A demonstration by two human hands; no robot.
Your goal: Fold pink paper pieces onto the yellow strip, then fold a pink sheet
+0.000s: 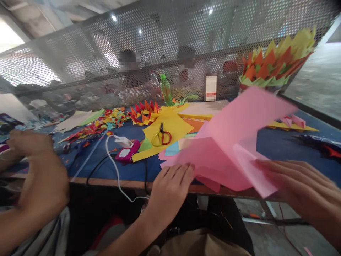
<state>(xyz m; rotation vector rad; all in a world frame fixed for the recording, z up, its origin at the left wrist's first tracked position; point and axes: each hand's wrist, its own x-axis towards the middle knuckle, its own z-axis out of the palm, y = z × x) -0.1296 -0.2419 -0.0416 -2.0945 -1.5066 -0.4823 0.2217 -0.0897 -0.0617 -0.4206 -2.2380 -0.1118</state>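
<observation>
A large sheet of pink paper (226,156) stands partly raised over the table edge, its right side turned up in a pale, blurred fold. At the sheet's lower left edge, my left hand (173,186) is closed with its fingers together on the paper. My right hand (298,185) grips the folded edge on the right, fingers long and close together; its thumb is hidden. Beneath the sheet lie more pink papers and a light blue one (172,149). Small scissors (161,137) with yellow and red handles rest on yellow paper (170,121) just beyond.
A magenta power adapter (128,151) with a white plug and cable sits left of the papers. Folded orange-and-yellow paper pieces (277,62) stand at back right, near a green bottle (165,90) and perforated metal screen (160,42). Another person's arm (42,177) reaches in from the left.
</observation>
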